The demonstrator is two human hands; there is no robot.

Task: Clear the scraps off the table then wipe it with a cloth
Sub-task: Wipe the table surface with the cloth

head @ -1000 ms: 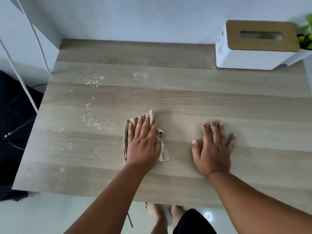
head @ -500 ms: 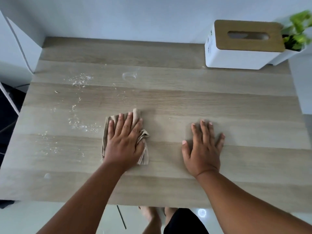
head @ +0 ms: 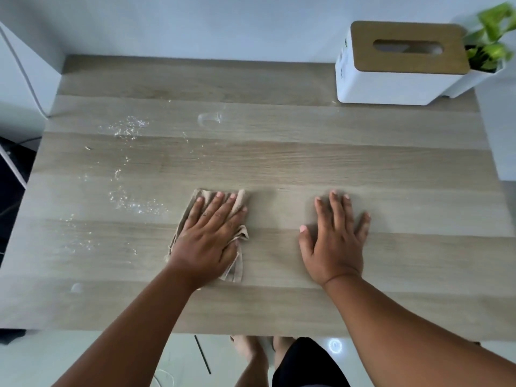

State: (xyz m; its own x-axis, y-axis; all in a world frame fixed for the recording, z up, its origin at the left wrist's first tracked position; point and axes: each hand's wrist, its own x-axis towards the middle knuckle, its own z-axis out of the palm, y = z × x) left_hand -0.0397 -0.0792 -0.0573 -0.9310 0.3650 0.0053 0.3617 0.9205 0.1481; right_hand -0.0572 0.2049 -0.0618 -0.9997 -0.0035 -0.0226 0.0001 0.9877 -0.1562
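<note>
Cloth (head: 236, 263): beige, crumpled and folded, frayed at its near corner; lies at the table's centre, slightly toward 7 o'clock.
Left hand (head: 208, 237): flat on the cloth, fingers straight and close together, pressing down; covers most of it.
Right hand (head: 333, 241): flat on bare table (head: 307, 163), fingers spread, at 3 o'clock of the cloth.
Scraps (head: 128, 127): white specks scattered from 9 to 11 o'clock; too small to identify.
Tissue box (head: 402, 62): at 1 o'clock.
Plant (head: 491, 37): blurred, partly cut off.
</note>
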